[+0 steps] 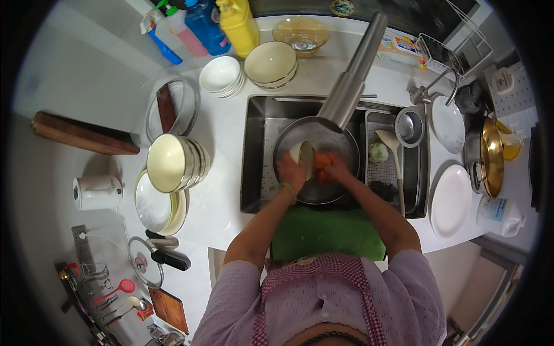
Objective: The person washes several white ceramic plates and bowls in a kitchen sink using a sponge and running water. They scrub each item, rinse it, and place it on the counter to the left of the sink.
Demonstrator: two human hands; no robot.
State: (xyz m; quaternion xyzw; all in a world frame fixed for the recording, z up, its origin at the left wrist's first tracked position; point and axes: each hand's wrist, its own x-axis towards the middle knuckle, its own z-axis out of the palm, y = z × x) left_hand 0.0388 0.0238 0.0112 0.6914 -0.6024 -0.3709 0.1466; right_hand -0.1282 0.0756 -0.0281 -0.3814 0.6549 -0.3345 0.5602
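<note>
Inside the sink, a round metal pan lies below both hands. My left hand grips a small cream bowl, tilted on its side with its opening toward the right. In my right hand is an orange cloth, beside the bowl's opening. Motion blurs the cloth and the fingers, so whether the cloth touches the bowl is hard to tell. The tap's metal spout reaches over the far side of the pan.
Stacked cream bowls stand on plates at left; white bowls and larger cream bowls sit behind the sink. A drain basket at right holds a wooden spoon and scrubber. A white plate lies beyond.
</note>
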